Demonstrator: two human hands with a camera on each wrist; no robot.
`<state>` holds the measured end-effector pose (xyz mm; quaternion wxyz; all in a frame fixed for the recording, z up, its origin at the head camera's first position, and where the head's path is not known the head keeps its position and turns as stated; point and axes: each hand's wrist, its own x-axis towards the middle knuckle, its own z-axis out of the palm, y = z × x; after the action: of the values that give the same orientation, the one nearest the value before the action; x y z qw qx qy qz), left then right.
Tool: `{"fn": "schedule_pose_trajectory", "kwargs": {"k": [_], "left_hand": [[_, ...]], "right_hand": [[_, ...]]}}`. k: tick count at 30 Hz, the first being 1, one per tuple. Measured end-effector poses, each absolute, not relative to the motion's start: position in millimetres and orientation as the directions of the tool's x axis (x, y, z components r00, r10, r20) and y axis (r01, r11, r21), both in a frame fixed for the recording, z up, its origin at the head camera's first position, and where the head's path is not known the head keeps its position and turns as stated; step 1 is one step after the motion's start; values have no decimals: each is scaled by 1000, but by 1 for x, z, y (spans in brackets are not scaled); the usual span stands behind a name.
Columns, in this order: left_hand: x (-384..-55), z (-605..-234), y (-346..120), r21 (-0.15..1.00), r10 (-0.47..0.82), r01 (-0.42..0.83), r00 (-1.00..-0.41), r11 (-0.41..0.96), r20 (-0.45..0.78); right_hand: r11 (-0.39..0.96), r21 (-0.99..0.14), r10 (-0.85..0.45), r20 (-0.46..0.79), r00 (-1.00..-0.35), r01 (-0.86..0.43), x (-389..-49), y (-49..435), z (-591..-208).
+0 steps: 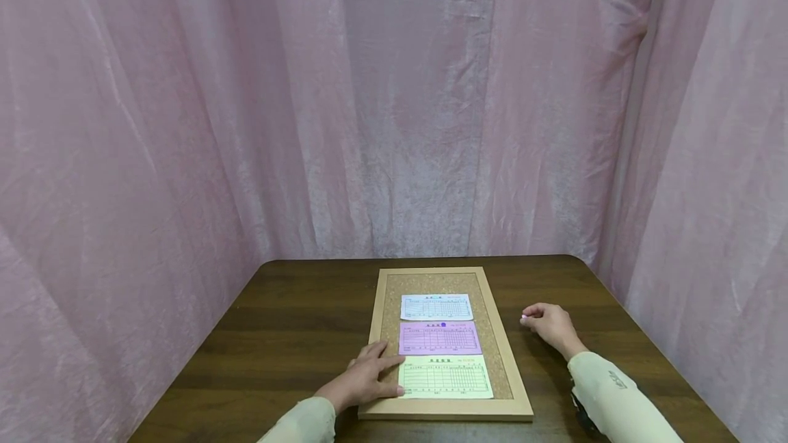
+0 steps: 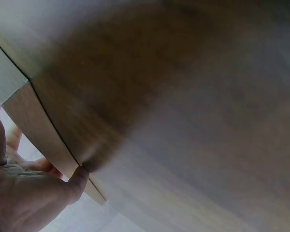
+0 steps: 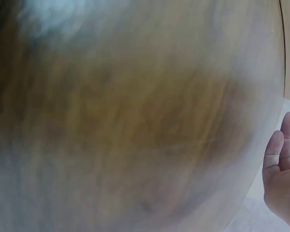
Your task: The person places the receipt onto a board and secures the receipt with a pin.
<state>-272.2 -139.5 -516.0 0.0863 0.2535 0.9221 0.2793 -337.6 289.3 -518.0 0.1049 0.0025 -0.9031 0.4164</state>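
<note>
A framed cork board [image 1: 497,333] lies on the table with three printed form slips in a column. The far slip [image 1: 436,307] is pale blue, the middle slip [image 1: 440,340] purple, the near slip [image 1: 446,378] pale green. My left hand [image 1: 363,378] rests on the board's left frame with fingers spread, fingertips at the green slip's left edge. In the left wrist view, the thumb [image 2: 78,181] lies against the frame's side. Right of the board, my right hand [image 1: 552,325] pinches a small pink object [image 1: 524,317], mostly hidden by the fingertips.
At the top of the purple slip sits a small dark blue round piece [image 1: 443,325]. The brown wooden table [image 1: 295,320] extends on both sides of the board. Pink curtains [image 1: 406,122] hang behind the table and along both sides.
</note>
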Motion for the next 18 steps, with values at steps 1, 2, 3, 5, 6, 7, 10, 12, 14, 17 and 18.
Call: {"fn": "schedule_pose_trajectory", "kwargs": {"k": [1,2,3,5,6,7,10,12,14,17,18], "left_hand": [[-272,-516,-139,560,516,420,-856,714,-15],[-272,-515,-139,561,516,420,-857,714,-15],[-272,-515,-139,560,517,421,-856,713,-14],[-271,-515,-139,560,516,421,-856,714,-14],[-272,-515,-139,559,516,421,-857,715,-14],[-272,-515,-139,558,515,421,-857,715,-13],[-273,-515,-140,556,514,419,-858,718,-16],[-273,-515,-140,559,513,416,-858,717,-19],[-274,-516,-140,559,513,416,-858,717,-21],[-273,-516,-140,563,513,412,-858,716,-24],[-273,-516,-140,563,513,412,-858,716,-25]], "right_hand": [[651,-754,83,190,-978,-92,-338,288,-518],[649,-755,80,189,-979,-93,-338,287,-518],[647,-756,76,189,-979,-95,-338,286,-518],[645,-759,71,185,-980,-96,-338,282,-517],[643,-760,70,180,-981,-94,-338,280,-517],[640,-762,68,177,-982,-93,-338,278,-516],[633,-769,66,170,-983,-91,-338,272,-515],[625,-776,65,163,-984,-87,-338,269,-514],[616,-782,61,166,-984,-94,-337,266,-514],[598,-794,54,176,-983,-109,-336,262,-514],[595,-796,52,180,-982,-115,-336,261,-514]]}}
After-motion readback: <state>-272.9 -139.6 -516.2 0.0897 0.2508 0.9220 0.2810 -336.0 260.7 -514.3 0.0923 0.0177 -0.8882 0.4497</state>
